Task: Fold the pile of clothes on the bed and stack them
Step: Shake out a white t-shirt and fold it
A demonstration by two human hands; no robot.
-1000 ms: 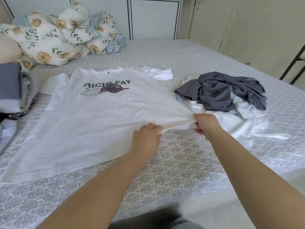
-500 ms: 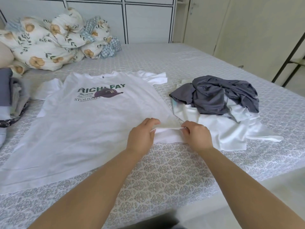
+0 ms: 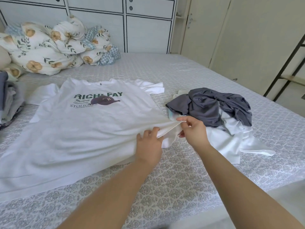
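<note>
**Inspector:** State the grip and the item in hand.

**Me:** My left hand (image 3: 149,142) pinches the hem of the white T-shirt (image 3: 85,129) close to its right bottom corner. My right hand (image 3: 192,131) pinches that same corner just beside it, thumb and forefinger closed on the cloth, the other fingers loose. Neither hand is free.

**Inspector:** Where does the shirt lie from that grip?

**Me:** Print side up on the bed (image 3: 181,176), almost all of it toward ten and eleven o'clock from my hands. Its long axis runs from the hem at my side up to the collar at about eleven o'clock. The corner I hold is lifted and bunched, so creases run out from it across the body.

**Inspector:** Nearer hand for the fold?

**Me:** In my judgement, both are already on the right edge, so that edge goes over toward nine o'clock, across the long axis. The far sleeve is a reach for either hand.

**Inspector:** Anything adjoining?

**Me:** The unfolded pile (image 3: 219,116), grey over white, sits at two o'clock, just beside my right hand. Some clothes already lie at the left edge (image 3: 9,100).
</note>
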